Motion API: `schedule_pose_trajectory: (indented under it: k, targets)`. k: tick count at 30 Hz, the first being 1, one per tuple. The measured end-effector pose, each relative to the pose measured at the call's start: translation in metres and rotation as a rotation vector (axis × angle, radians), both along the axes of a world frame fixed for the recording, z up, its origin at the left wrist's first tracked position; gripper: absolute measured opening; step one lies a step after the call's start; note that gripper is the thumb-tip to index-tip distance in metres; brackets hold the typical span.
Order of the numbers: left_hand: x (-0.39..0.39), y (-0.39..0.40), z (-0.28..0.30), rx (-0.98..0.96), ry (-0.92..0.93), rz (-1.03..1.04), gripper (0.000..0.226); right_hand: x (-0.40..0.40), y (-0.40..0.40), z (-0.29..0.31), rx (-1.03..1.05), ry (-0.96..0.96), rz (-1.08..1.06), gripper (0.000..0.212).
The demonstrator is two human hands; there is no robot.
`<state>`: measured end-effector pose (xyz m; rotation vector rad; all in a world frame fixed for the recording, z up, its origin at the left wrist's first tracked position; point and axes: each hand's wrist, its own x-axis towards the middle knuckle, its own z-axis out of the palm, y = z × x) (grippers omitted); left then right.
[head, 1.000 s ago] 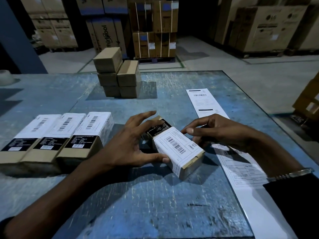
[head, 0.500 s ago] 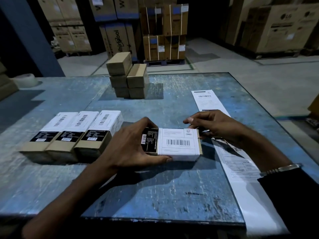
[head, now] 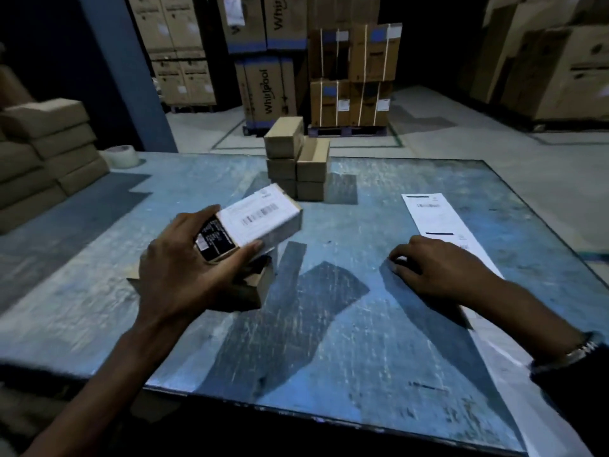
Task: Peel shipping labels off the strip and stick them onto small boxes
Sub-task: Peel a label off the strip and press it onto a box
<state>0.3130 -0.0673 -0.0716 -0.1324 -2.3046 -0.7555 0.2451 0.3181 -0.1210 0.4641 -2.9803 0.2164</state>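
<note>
Left hand [head: 184, 275] grips a labelled box [head: 260, 219] above the bench [head: 329, 324], fingers curled round its near end. Right hand [head: 438, 272] rests on the label strip [head: 435, 216], fingers loosely bent.

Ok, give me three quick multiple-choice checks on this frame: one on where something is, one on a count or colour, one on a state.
1. Where is the label strip?
A. on the table's right side
B. on the box stack
C. on the floor

2. What colour is the table?
A. red
B. blue
C. white

3. What is the left hand doing?
A. resting flat on the table
B. holding a labelled box
C. hanging idle and holding nothing

Answers:
1 A, the strip lies along the right edge, running under the right hand.
2 B, the worn top is blue.
3 B, its fingers are curled round the box, raised above the table.
</note>
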Motion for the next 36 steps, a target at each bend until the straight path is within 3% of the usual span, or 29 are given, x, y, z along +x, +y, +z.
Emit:
schedule_pose_trajectory:
  k: [2,7,17,22,28,36]
  targets:
    - [-0.006,-0.023,0.000,0.009,0.012,0.137,0.079,-0.008,-0.014,0.013,0.112,0.013,0.005,0.027]
    - [-0.027,-0.078,-0.007,0.050,-0.043,0.394,0.086,-0.025,-0.056,0.007,-0.120,0.139,0.056,0.021]
    - [-0.040,-0.089,-0.012,-0.033,-0.115,0.531,0.081,-0.037,-0.061,-0.030,-0.351,0.156,0.059,0.015]
    - [-0.027,-0.081,-0.017,-0.147,-0.136,0.526,0.068,-0.037,-0.064,-0.032,-0.371,0.160,0.054,0.017]
    - [-0.018,-0.089,-0.019,-0.133,-0.213,0.418,0.079,-0.036,-0.062,-0.034,-0.383,0.139,0.044,0.020]
    - [-0.011,-0.097,-0.025,-0.069,-0.174,0.344,0.086,-0.037,-0.063,-0.032,-0.363,0.144,0.039,0.021]
